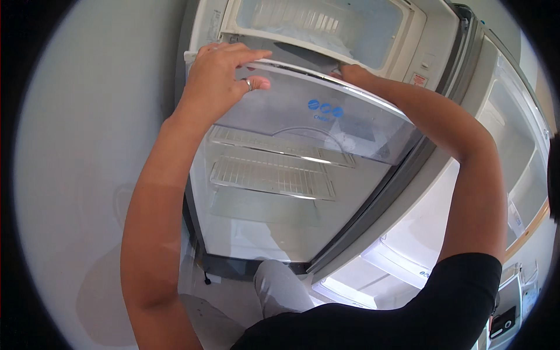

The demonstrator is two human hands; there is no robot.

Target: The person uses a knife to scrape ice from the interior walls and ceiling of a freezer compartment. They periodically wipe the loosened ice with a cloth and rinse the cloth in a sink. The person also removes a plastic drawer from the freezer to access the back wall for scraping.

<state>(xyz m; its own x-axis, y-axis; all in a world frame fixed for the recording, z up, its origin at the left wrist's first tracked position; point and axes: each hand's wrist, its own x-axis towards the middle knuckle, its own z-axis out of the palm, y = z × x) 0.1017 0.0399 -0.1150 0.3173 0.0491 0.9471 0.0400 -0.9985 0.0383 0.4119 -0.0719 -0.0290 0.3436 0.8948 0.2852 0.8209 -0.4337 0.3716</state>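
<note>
In front of me, a translucent chiller drawer (271, 96) with blue markings is pulled partly out of a refrigerator's fresh-food compartment. My left hand (223, 72), with a ring on the thumb, lies over the left end of its shiny top rim. The fingers reach across the rim, while the thumb stands apart in front. My right hand (354, 73) reaches over the rim into the gap behind it, below the freezer compartment (315, 22). Something small and pale shows at its fingertips, too hidden to name. A cloudy whitish patch, perhaps frost, covers the freezer floor.
Below the drawer are wire shelves (271, 175) and a glass shelf (262, 205). The refrigerator door (407, 236) stands wide at right with door bins (393, 262); the freezer door (503, 113) is also swung out. A wall (96, 131) runs close on the left.
</note>
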